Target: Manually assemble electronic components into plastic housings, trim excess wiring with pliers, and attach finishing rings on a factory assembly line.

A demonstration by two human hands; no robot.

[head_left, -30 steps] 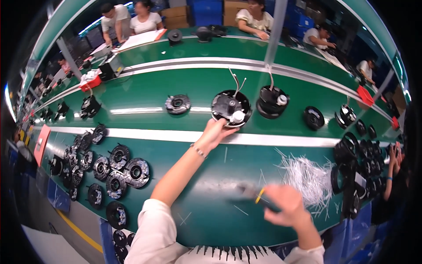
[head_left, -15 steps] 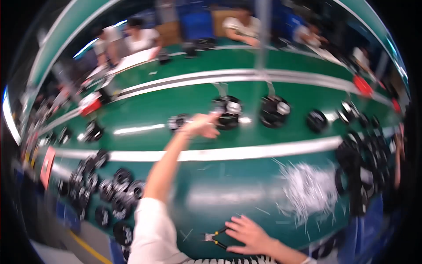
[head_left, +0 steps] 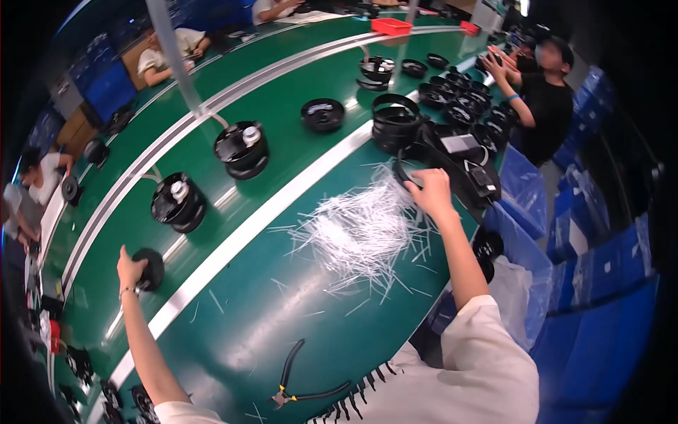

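Observation:
My left hand [head_left: 131,271] is at the lower left of the green conveyor belt, its fingers on the edge of a black round plastic part [head_left: 151,268] and its thumb pointing up. Across the bench, my right hand [head_left: 433,192] grips the rim of a thin black ring [head_left: 402,172], next to stacked black rings [head_left: 395,126]. A heap of thin white strips [head_left: 360,230] lies to the left of that hand. Cutting pliers [head_left: 286,396] with black handles rest spread on the bench close to my body.
On the belt stand black round assemblies with white caps [head_left: 240,150] [head_left: 178,201] and a black bowl-shaped part [head_left: 323,114]. Several black housings [head_left: 459,99] crowd the right end, near a person in black [head_left: 547,106]. Blue bins [head_left: 522,191] line the right side. A white rail [head_left: 261,230] divides belt and bench.
The view has swung to the right. My right hand has left the spot beside the pliers and now holds the black ring. My left hand is now at a round part on the belt.

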